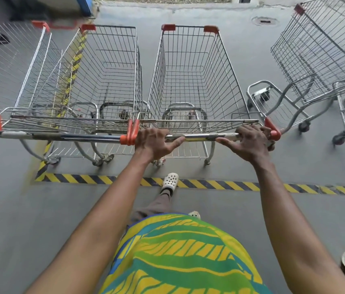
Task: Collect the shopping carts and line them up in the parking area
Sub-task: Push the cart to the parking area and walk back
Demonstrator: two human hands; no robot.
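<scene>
**Cart eased into the row behind the hazard line**

Nearest of all was the person's green-and-yellow patterned shirt (180, 255), filling the six o'clock edge, with both bare arms reaching out from it toward twelve. One pale clog (170, 181) stood right on the striped hazard tape (220, 184) that ran across the grey floor (19, 219).

Both hands were on the handlebar (201, 136) of the centre cart (190, 77). The left hand (154, 142) lay over the bar's left end, fingers draped across the top and thumb stretched along the rail. The right hand (250, 141) gripped the right end beside the orange cap, fingers curled over the bar.

That cart sat at twelve o'clock, past the tape, its handle end touching that of the neighbouring cart (103, 81) at eleven. A further cart (8, 66) stood at ten o'clock. Off at two o'clock, well apart and skewed, loose carts (324, 54) waited uncollected.

Being stiff wire on castors, the cart would likely roll easily yet swing at the nose, so a wide two-handed hold at the bar's ends looked the sound choice for steering. The steel bar may be slick; the basket itself should not flex. Straightening it against its neighbour seemed the step in hand, with the stray carts left to fetch.
</scene>
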